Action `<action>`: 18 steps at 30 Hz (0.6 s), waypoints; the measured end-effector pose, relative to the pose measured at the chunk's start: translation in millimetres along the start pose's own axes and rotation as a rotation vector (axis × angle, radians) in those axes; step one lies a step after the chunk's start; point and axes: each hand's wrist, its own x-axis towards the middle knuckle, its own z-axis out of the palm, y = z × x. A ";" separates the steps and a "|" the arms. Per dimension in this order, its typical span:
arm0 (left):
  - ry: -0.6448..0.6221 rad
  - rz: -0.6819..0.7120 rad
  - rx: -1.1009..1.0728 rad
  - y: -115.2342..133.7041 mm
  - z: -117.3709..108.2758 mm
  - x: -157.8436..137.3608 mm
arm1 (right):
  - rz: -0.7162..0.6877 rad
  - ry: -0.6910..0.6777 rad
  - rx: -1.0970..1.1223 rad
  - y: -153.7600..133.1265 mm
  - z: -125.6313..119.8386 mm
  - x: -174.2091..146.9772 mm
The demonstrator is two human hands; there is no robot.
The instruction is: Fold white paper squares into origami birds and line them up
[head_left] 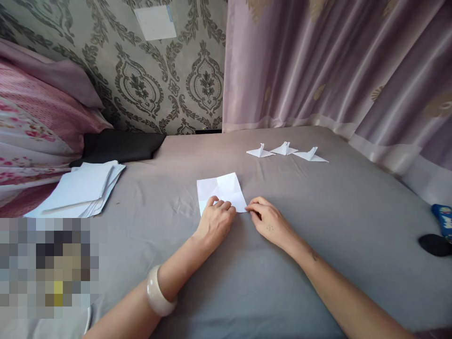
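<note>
- A grey cloth, slightly wrinkled, spreads below the fingers and around them.
- Far ahead of the fingers there is a grey wallpaper with dark ornaments; on it, a white rectangle.
- Ahead and rightward of the fingers hangs a purplish curtain in folds.
- Well left of the fingers is a pink flowered cloth, with a flat black thing just beside.
- Far right of the fingers, a blue thing and a black rounded thing lie close together.

passage — between paper square and folded papers | obstacles — left: paper stack; far right: black object
</note>
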 end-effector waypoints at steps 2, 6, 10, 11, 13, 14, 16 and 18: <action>-0.007 -0.008 -0.006 -0.1 -2.5 3.7 | 0.046 -0.003 0.052 3.0 -2.5 0.8; -0.029 -0.013 -0.017 0.2 -6.9 9.1 | 0.079 0.026 0.082 2.9 -2.3 1.4; -0.034 -0.026 -0.033 0.9 -8.8 12.5 | 0.066 0.046 0.070 0.0 0.9 -1.6; -0.025 -0.034 -0.037 1.0 -8.6 13.3 | 0.066 0.058 0.063 -0.7 1.7 -2.6; -0.009 -0.050 -0.041 1.1 -7.9 14.8 | 0.061 0.074 0.052 -2.1 2.8 -4.5; -0.006 -0.059 -0.044 1.0 -7.6 15.5 | 0.057 0.080 0.047 -3.0 3.3 -5.3; -0.018 -0.079 -0.058 0.6 -7.7 16.7 | 0.058 0.089 0.034 -4.9 3.9 -6.0; -0.047 -0.100 -0.079 0.2 -8.5 17.9 | 0.074 0.099 0.025 -6.5 4.6 -5.6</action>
